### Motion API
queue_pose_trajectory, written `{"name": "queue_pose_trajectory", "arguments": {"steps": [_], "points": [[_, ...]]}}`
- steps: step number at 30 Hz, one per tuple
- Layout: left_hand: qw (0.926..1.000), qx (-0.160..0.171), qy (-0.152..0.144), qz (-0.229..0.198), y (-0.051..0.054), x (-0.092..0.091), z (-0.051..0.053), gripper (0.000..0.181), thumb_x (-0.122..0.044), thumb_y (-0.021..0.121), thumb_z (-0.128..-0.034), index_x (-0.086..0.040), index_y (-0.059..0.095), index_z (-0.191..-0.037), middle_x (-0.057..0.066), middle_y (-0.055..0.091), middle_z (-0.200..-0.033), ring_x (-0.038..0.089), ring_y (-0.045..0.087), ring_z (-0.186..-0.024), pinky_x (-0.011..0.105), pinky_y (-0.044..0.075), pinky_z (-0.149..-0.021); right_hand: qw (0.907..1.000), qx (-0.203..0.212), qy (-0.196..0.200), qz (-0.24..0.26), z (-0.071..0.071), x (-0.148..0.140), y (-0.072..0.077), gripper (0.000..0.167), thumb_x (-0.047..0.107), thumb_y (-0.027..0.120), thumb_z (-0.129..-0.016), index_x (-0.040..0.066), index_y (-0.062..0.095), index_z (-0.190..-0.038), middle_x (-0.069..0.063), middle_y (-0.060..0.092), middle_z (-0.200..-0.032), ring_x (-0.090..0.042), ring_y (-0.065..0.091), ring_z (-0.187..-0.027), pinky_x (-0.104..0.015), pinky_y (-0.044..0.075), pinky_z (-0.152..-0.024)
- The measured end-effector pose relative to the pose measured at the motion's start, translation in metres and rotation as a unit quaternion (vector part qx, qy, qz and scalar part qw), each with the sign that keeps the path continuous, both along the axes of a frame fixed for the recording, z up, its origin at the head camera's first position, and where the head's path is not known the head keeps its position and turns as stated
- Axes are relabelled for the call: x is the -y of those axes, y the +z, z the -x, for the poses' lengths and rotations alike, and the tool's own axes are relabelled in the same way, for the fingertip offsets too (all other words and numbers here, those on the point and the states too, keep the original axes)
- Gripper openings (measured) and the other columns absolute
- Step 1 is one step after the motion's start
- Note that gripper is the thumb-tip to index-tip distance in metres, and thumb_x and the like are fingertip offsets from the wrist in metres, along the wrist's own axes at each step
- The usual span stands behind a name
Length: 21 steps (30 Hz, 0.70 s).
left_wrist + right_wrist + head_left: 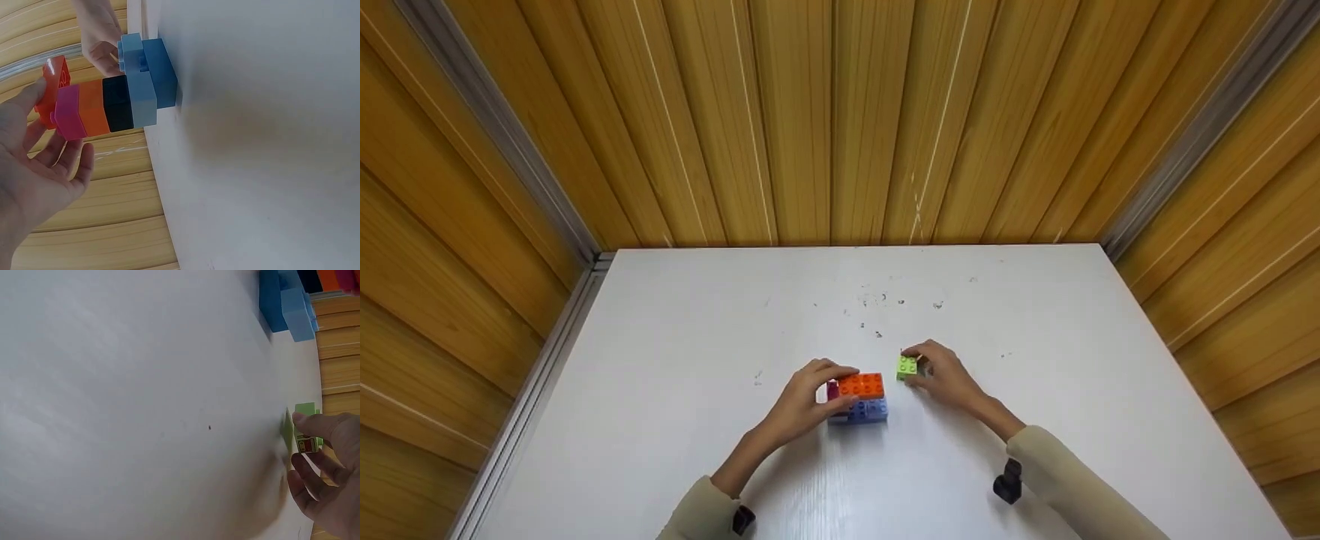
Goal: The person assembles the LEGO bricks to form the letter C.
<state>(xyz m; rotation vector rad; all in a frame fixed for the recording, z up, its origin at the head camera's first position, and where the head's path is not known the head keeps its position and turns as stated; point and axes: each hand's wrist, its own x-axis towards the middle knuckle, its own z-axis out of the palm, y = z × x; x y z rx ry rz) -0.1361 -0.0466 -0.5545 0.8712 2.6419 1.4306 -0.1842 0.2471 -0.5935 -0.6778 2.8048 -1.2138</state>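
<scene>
My left hand (pixel 802 401) pinches a red-orange toy brick (pixel 862 385) at the top of a stack of bricks. Below it in the left wrist view come a magenta brick (pixel 70 112), an orange brick (pixel 93 107), a black brick (pixel 117 103) and blue bricks (pixel 142 97) at the base, which stands on the table. Whether the red-orange brick is fully seated cannot be made out. To the right of the stack, my right hand (pixel 949 375) holds a light green brick (pixel 907 366) between thumb and fingers. In the right wrist view this brick has a printed picture (pixel 307 444) on one side.
The white table (pixel 675 337) carries small dark marks (pixel 879 334) beyond the hands. Wood-plank walls (pixel 840 120) enclose its back and sides, with metal rails (pixel 532 161) at the corners. Black wrist devices (pixel 1008 481) sit beneath the sleeves.
</scene>
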Motion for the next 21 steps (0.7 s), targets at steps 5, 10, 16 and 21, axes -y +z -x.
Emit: {"name": "queue_pose_trajectory", "arguments": {"steps": [5,10,16,21], "points": [[1.0,0.004,0.002,-0.001,-0.001,0.0,0.001,0.036,-0.026,0.076,-0.0934,-0.014,0.071,-0.127,0.002,0.07,-0.11,0.013,0.059,-0.1,0.044,0.054,-0.091,0.9993,-0.005,0.012,0.035,-0.009,0.008,0.01,0.038,-0.001,0.08,-0.083,-0.004,0.067,-0.12,-0.018,0.068,-0.11,-0.034,0.069,-0.095,-0.037,0.06,-0.078],[0.9999,-0.001,0.012,0.009,0.0,0.001,0.0,0.037,-0.029,0.074,-0.0945,-0.014,0.071,-0.128,0.002,0.069,-0.111,0.013,0.058,-0.099,0.039,0.055,-0.09,0.9979,0.008,0.008,0.065,-0.022,0.018,0.023,0.042,0.001,0.081,-0.083,-0.004,0.066,-0.122,-0.018,0.067,-0.111,-0.031,0.07,-0.092,-0.033,0.061,-0.077],[0.999,-0.03,0.029,0.019,0.002,0.003,0.005,0.037,-0.025,0.075,-0.0939,-0.012,0.071,-0.128,0.004,0.069,-0.109,0.015,0.058,-0.096,0.034,0.055,-0.084,0.9956,0.033,0.009,0.087,-0.034,0.03,0.038,0.041,0.003,0.082,-0.084,-0.001,0.068,-0.122,-0.016,0.065,-0.111,-0.03,0.07,-0.093,-0.035,0.062,-0.079],[0.9992,-0.031,0.019,0.017,0.004,0.003,0.009,0.038,-0.028,0.073,-0.0952,-0.009,0.07,-0.129,0.005,0.07,-0.111,0.018,0.059,-0.098,0.038,0.054,-0.085,0.9942,0.044,0.029,0.095,-0.038,0.036,0.044,0.038,0.002,0.08,-0.085,0.0,0.069,-0.121,-0.018,0.065,-0.113,-0.034,0.069,-0.096,-0.04,0.061,-0.081]]}}
